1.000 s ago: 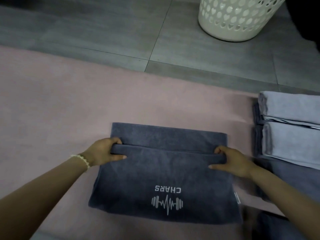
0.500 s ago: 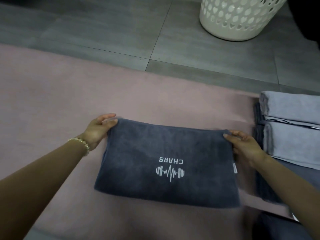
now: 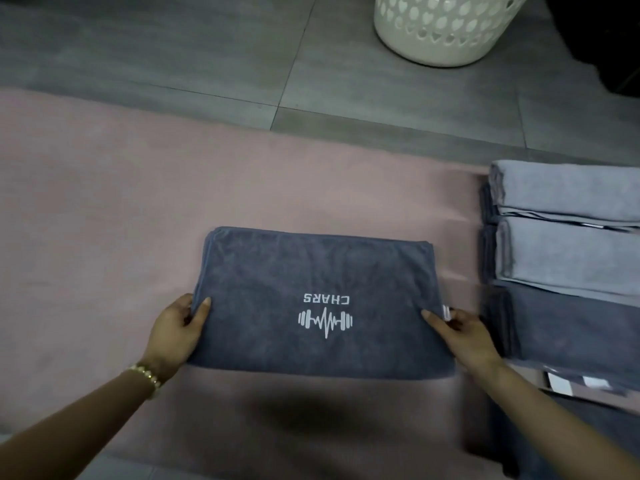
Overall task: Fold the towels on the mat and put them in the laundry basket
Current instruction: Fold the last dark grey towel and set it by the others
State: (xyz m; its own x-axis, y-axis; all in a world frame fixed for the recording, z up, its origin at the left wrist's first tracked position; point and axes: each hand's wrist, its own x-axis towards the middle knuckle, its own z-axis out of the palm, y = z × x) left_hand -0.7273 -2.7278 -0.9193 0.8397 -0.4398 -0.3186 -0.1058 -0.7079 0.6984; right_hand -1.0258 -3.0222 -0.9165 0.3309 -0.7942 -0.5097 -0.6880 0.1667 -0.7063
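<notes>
Here's the dark grey towel (image 3: 322, 271), folded into a tidy rectangle in the middle of the pink mat (image 3: 104, 202), white dumbbell logo (image 3: 325, 320) and the word CHARS facing up and reading upside down from this side. The left hand (image 3: 176, 334) has the towel's left edge, one of its fingers (image 3: 205, 306) laid on top of the cloth and the rest curled round the side, so that edge is pinched. The right hand (image 3: 464, 337) mirrors it on the right edge, a fingertip on top and the others tucked in by the small white label (image 3: 446, 311), pinching too. A gold bracelet (image 3: 147, 374) sits on the left wrist. A dark shadow lies on the mat just below the towel's near edge. Off to the right, on the mat's edge, a stack of folded towels (image 3: 568, 237), light grey ones on top of darker ones. Further back, on the grey tiled floor (image 3: 173, 46), stands the white laundry basket (image 3: 446, 29) with heart-shaped holes, well apart from the towel in hand.
</notes>
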